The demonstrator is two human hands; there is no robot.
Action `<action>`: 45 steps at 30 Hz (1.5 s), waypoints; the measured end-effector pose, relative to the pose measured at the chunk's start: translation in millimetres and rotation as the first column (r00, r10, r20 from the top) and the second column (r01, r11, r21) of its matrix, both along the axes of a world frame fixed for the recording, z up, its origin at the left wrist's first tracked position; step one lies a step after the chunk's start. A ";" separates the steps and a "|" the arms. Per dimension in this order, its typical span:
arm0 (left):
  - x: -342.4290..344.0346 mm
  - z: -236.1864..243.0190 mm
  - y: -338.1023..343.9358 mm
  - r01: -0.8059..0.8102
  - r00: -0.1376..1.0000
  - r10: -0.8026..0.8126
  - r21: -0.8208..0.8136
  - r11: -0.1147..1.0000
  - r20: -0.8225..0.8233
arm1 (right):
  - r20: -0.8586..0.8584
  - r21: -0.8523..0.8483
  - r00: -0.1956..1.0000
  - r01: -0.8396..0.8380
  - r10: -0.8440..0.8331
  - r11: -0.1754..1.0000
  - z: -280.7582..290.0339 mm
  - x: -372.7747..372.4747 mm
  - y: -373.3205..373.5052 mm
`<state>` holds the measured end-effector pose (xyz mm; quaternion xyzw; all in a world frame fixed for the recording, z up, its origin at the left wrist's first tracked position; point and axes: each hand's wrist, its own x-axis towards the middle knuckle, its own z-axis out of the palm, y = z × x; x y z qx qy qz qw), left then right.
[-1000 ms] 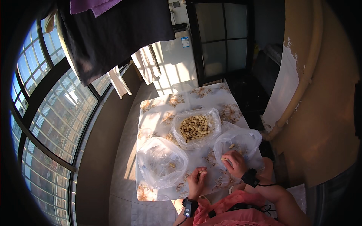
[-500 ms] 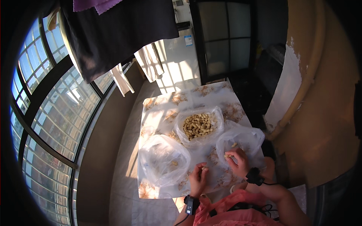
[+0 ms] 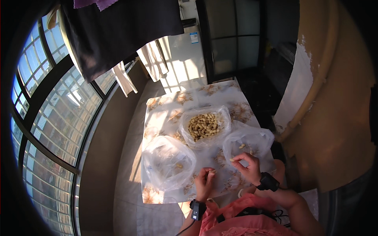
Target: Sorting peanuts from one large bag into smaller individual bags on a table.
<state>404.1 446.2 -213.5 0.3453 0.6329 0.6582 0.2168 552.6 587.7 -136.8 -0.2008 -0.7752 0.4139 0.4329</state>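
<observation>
My right hand [image 3: 249,169] pinches a peanut [image 3: 232,160] between thumb and fingertips at the near rim of the right plastic bag [image 3: 258,136]. A few peanuts [image 3: 241,146] lie inside that bag. Closer to the table's front edge, my left hand [image 3: 203,184] is closed with a small pale peanut [image 3: 212,172] at its fingertips, mostly covered by the fingers. Left of it sits another clear bag [image 3: 165,151] with a bit of peanut or shell [image 3: 179,165] in it. Beyond both hands, a third bag [image 3: 184,125] holds a heap of unshelled peanuts [image 3: 204,126].
A flowered cloth [image 3: 157,103] covers the table. Dark clothes [image 3: 122,35] hang above its far left. Barred windows [image 3: 63,114] line the left side, and a pale fridge [image 3: 185,59] stands behind. A brown wall with a pipe [image 3: 311,106] rises on the right.
My right hand has tilted, its fingers now stretched farther toward the bag with the peanut. My left hand stays near its place, its fingers slightly shifted. The whole view has moved a little.
</observation>
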 end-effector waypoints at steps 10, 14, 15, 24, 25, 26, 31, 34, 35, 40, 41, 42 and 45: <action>1.4 -0.6 1.4 -0.015 1.000 0.015 0.004 1.000 0.003 | 0.058 0.270 0.979 -0.204 0.195 0.941 0.0 -23.0 -21.3; 0.3 -2.7 1.3 -0.016 1.000 0.016 -0.002 1.000 -0.022 | 0.009 0.276 0.989 -0.145 0.149 0.950 12.5 -28.3 -14.4; 0.0 -4.1 1.0 -0.019 1.000 0.019 0.016 1.000 -0.009 | -0.001 0.269 0.993 -0.117 0.122 0.956 14.2 -27.0 -10.6; -0.5 3.1 1.2 -0.004 0.999 0.002 -0.050 0.999 -0.047 | 0.016 0.197 0.995 -0.104 0.103 0.975 19.9 -36.8 -6.5; 0.4 2.5 1.1 -0.004 0.999 0.002 -0.051 0.999 -0.047 | 0.020 0.236 0.988 -0.151 0.150 0.960 19.6 -44.3 -9.0; -0.1 1.2 1.1 -0.021 0.995 0.016 -0.053 0.998 -0.096 | 0.045 0.233 0.980 -0.197 0.192 0.952 22.1 -53.1 -15.1; 0.0 -13.0 3.7 -0.137 0.946 0.147 0.055 0.989 -0.288 | 0.102 0.294 0.944 -0.329 0.313 0.897 16.0 -97.5 -41.3; 8.2 -17.4 13.4 -0.196 0.940 0.226 0.139 0.971 -0.255 | 0.123 0.321 0.936 -0.353 0.331 0.879 4.8 -119.6 -49.8; 7.3 -18.1 14.6 -0.223 0.936 0.262 0.178 0.958 -0.235 | 0.151 0.329 0.931 -0.363 0.331 0.872 2.4 -125.1 -52.5; 4.1 -16.2 6.7 -0.199 0.947 0.225 0.132 0.971 -0.230 | 0.324 0.376 0.861 -0.497 0.391 0.782 -11.8 -129.9 -70.6; 4.6 -15.6 6.3 -0.180 0.951 0.201 0.109 0.978 -0.233 | 0.443 0.417 0.824 -0.538 0.354 0.733 -14.3 -130.1 -72.6; 4.1 -14.0 4.2 -0.168 0.954 0.186 0.094 0.981 -0.233 | 0.552 0.447 0.776 -0.584 0.304 0.678 -14.7 -130.4 -74.2; 2.6 -10.5 2.2 -0.135 0.959 0.147 0.064 0.989 -0.241 | 0.679 0.468 0.709 -0.618 0.191 0.632 -8.6 -129.1 -76.9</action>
